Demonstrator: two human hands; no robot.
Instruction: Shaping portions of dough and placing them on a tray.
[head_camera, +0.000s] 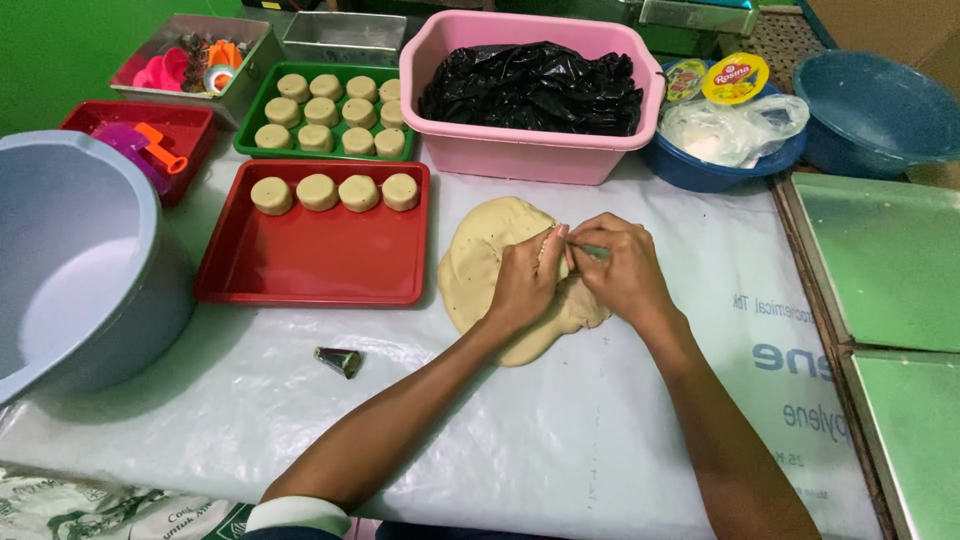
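A flat sheet of pale dough (490, 250) lies on the white plastic cover in the middle. My left hand (525, 280) and my right hand (615, 268) rest on its right part, fingers pinched together over a small light-green piece that is mostly hidden between them. A red tray (310, 265) to the left holds a row of round dough pieces (335, 192) along its far side. Behind it a green tray (262, 95) is filled with several more round pieces.
A large grey bowl (70, 260) stands at the left. A pink tub (530, 150) with black plastic sits at the back, with blue bowls (870, 110) to the right. A small dark metal cone (340, 361) lies near the red tray. Green trays (890, 250) line the right edge.
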